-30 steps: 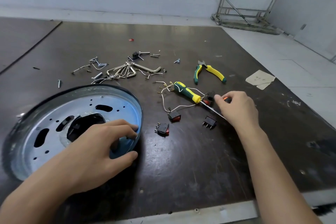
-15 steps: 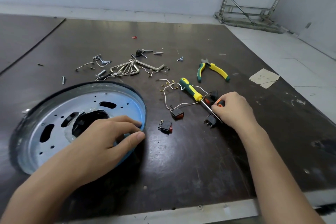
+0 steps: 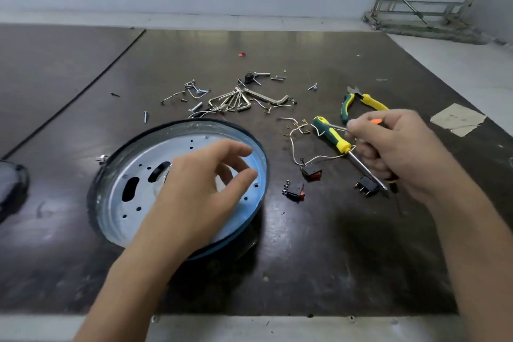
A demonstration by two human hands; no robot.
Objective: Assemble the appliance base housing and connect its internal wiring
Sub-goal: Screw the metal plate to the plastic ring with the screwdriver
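On the table, left of centre: base housing, a round shallow pan of dull silver sheet metal with a dark rim, punched with small holes and oblong slots.
Left hand: over the housing's right half, fingers loosely curled, thumb and forefinger apart, holding nothing; whether the fingertips touch the metal cannot be told.
Right hand: right of the housing, fingers curled tight round an orange-tipped item, with a thin silvery stem poking left from the fingers.
Wiring: thin white wires with brass terminals, looping to black-and-red rocker switches just right of the housing.
Tools: screwdriver with a ribbed green-yellow handle and bright steel shaft; pliers behind it; bent steel hex keys and scattered screws beyond the housing.
Table: dark, glossy, scuffed board.
Hard to make out: the orange-tipped item is blurred and mostly hidden in the fist; a dark rounded object is cut off at the left edge.
Edges and room: the housing lies near the table's front edge; bare board spreads between the forearms and far back.
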